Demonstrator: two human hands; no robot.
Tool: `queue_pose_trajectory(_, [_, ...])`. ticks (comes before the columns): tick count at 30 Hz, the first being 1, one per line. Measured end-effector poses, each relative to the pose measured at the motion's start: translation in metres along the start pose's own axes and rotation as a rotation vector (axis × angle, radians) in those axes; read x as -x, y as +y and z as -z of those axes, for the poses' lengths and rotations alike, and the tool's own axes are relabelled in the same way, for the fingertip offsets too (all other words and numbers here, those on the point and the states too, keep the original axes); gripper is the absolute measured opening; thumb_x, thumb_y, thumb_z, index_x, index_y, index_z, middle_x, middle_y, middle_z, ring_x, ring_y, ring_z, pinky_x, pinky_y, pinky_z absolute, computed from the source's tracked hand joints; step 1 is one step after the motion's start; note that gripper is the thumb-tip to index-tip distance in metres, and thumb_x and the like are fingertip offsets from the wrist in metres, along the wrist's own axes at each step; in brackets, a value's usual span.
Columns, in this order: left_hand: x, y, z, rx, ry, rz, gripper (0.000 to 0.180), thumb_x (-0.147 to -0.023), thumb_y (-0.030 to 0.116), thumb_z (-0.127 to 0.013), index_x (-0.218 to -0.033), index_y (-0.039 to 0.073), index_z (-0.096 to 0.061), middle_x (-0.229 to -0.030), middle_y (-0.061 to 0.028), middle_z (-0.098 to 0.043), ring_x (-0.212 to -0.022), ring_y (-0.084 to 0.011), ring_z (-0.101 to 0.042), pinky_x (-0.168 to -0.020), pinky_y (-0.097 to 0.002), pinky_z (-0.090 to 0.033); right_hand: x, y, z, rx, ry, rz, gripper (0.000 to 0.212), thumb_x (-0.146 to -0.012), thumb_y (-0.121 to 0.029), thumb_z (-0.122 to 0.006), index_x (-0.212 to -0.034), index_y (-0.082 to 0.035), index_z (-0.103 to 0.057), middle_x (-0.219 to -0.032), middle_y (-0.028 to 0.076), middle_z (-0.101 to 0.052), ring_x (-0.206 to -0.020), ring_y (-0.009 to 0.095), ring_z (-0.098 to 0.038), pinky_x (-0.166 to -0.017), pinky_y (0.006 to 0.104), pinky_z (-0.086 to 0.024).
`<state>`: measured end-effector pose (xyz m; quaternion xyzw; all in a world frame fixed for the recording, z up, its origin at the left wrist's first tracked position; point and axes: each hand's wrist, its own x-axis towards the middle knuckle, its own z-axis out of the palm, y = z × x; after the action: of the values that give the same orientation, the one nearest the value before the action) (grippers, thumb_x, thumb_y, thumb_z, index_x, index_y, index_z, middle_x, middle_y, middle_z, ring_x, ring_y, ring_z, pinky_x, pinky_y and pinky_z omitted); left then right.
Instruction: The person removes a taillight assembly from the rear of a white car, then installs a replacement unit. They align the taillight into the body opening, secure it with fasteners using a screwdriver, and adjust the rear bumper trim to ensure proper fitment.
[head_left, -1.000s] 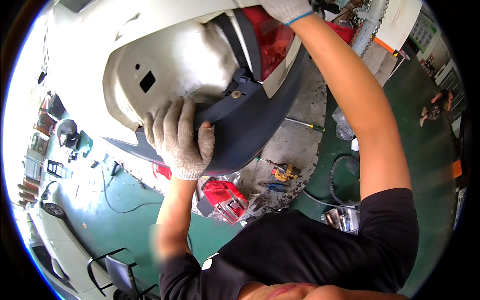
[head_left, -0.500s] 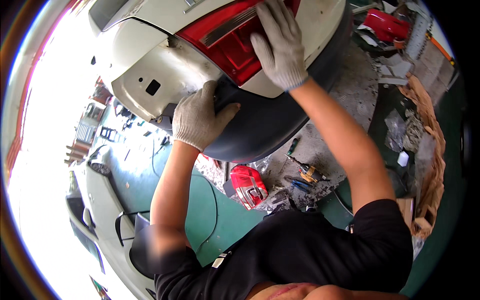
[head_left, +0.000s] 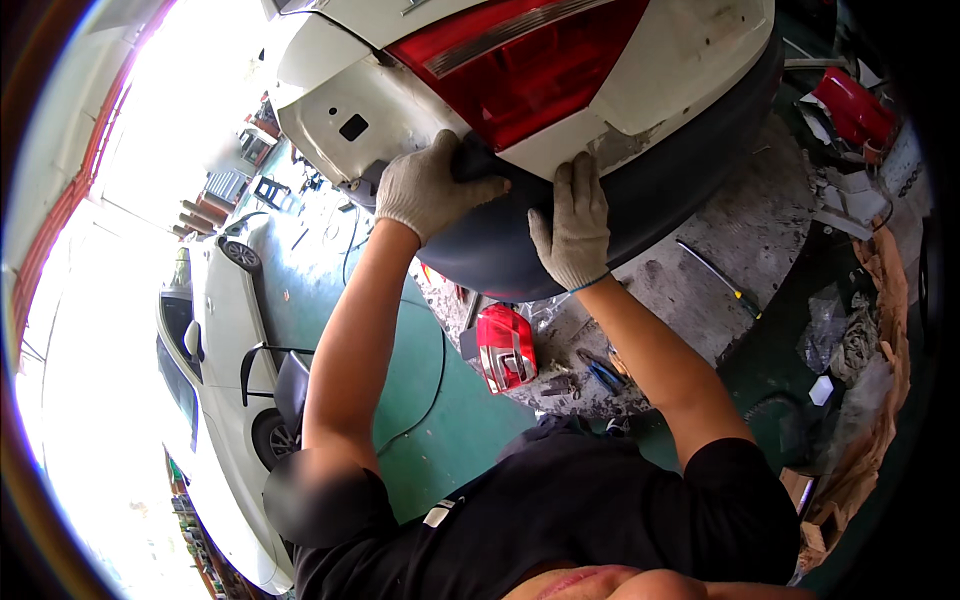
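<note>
The rear of a white car body fills the top, with a dark grey bumper (head_left: 660, 200) along its lower edge and a red tail light panel (head_left: 520, 80) above it. My left hand (head_left: 425, 190), in a knitted glove, rests on the bumper's left part by the bare tail light recess (head_left: 400, 105); its thumb and fingers are spread apart. Also gloved, my right hand (head_left: 574, 225) lies with fingers stretched out on the bumper, fingertips at the seam under the white panel (head_left: 550, 145). Neither hand holds a loose thing.
On the stained grey floor patch lie a red and clear tail light (head_left: 506, 348), pliers with blue handles (head_left: 602, 373) and a yellow-and-black-handled tool (head_left: 745, 300). A white car (head_left: 215, 400) stands at left. Scrap, plastic and brown paper (head_left: 880, 330) lie at right. A dark hose (head_left: 440, 385) crosses the green floor.
My right hand has come down from the red tail light panel onto the bumper, closer to my left hand. My left hand stays at the bumper's left part. The view has shifted.
</note>
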<state>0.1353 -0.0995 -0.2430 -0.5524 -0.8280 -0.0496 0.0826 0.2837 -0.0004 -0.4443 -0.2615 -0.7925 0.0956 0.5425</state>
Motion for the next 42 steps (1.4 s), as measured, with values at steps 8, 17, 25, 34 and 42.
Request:
queue_pose_trajectory(8, [0.007,0.001,0.002,0.014,0.008,0.01,0.091,-0.077,0.079,-0.082,-0.123,0.002,-0.069,-0.1,-0.0287,-0.078,-0.099,-0.0457,-0.078,-0.09,-0.0518,-0.06,0.006,-0.002,0.009,0.057,-0.045,0.014,0.077,-0.094,-0.032,-0.073,-0.154,0.009,-0.045,-0.158,0.039,-0.043,-0.145,0.059,-0.046,-0.118,0.0608,-0.044])
queue_pose_trajectory(17, [0.008,-0.014,-0.008,0.108,0.204,-0.138,0.078,-0.078,0.077,-0.081,-0.106,0.004,-0.071,-0.089,-0.0246,-0.077,-0.089,-0.0431,-0.078,-0.087,-0.0517,-0.06,0.017,-0.022,0.011,0.08,-0.071,-0.029,0.075,-0.098,-0.026,-0.067,-0.161,0.007,-0.042,-0.163,0.038,-0.04,-0.146,0.058,-0.046,-0.123,0.0605,-0.04])
queue_pose_trajectory(25, [0.009,-0.024,-0.025,0.192,0.393,-0.225,0.063,-0.082,0.068,-0.082,-0.096,0.009,-0.066,-0.085,-0.016,-0.076,-0.087,-0.0395,-0.076,-0.083,-0.0513,-0.057,0.048,-0.019,0.03,0.215,-0.175,-0.03,0.07,-0.095,-0.017,-0.07,-0.159,0.001,-0.051,-0.165,0.028,-0.046,-0.147,0.049,-0.049,-0.123,0.0549,-0.042])
queue_pose_trajectory(34, [0.016,-0.029,-0.031,0.228,0.401,-0.251,0.057,-0.086,0.061,-0.081,-0.1,0.008,-0.066,-0.088,-0.0161,-0.075,-0.089,-0.0402,-0.074,-0.086,-0.0515,-0.055,0.277,0.014,0.112,0.379,-0.384,-0.776,0.05,-0.098,-0.021,-0.067,-0.145,-0.004,-0.065,-0.149,0.025,-0.064,-0.134,0.046,-0.061,-0.116,0.0524,-0.048])
queue_pose_trajectory(42, [0.018,-0.018,-0.022,0.308,0.499,-0.243,0.054,-0.087,0.055,-0.084,-0.112,0.008,-0.073,-0.098,-0.0155,-0.076,-0.094,-0.0387,-0.074,-0.09,-0.0501,-0.056,0.551,0.097,0.317,0.683,-1.385,-1.628,0.044,-0.098,-0.034,-0.063,-0.131,-0.008,-0.077,-0.135,0.025,-0.074,-0.125,0.042,-0.072,-0.109,0.0484,-0.055])
